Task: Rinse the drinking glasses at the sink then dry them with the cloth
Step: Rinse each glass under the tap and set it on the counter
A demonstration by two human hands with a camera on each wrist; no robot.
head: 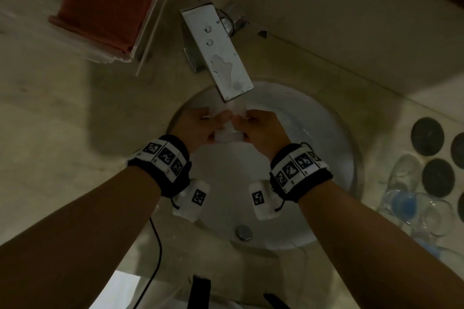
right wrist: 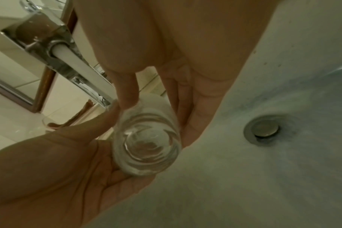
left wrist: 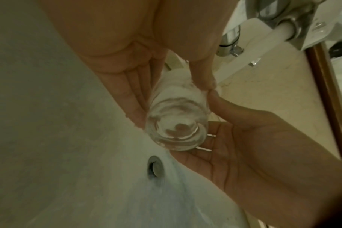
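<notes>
A clear drinking glass (head: pixel 229 130) lies tilted under the faucet spout (head: pixel 221 57), over the round white sink (head: pixel 326 148). My left hand (head: pixel 200 124) holds its left side between thumb and fingers. My right hand (head: pixel 258 126) grips the right side the same way. In the left wrist view the glass (left wrist: pixel 176 123) shows its thick base, with white frothy water inside. The right wrist view shows the glass (right wrist: pixel 148 143) mouth-up toward a white stream from the faucet (right wrist: pixel 49 43). A folded red cloth (head: pixel 105 5) lies in a clear tray (head: pixel 150 30) on the counter, far left.
Several more clear glasses (head: pixel 406 173) and a bottle with a blue cap (head: pixel 403 202) stand on the counter right of the sink, beside black round coasters (head: pixel 438 177). The drain plug (head: pixel 243 232) sits near the basin's front. A black cable (head: pixel 157 246) hangs at the front edge.
</notes>
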